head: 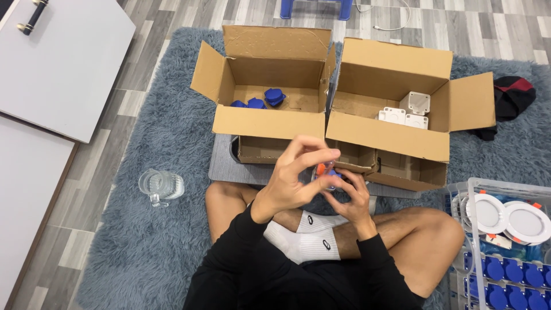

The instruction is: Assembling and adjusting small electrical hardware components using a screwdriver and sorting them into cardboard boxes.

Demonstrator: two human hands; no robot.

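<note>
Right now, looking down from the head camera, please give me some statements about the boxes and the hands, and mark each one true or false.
1. Both hands hold one small part together. True: the left hand and the right hand meet on a small orange and blue part.
2. The left cardboard box contains white pieces. False: it contains blue pieces.
3. The right cardboard box contains white pieces. True.
4. The glass jug stands inside a box. False: it rests on the grey-blue rug, to the person's left.
5. The clear plastic crate at the right holds round white discs. True.
</note>
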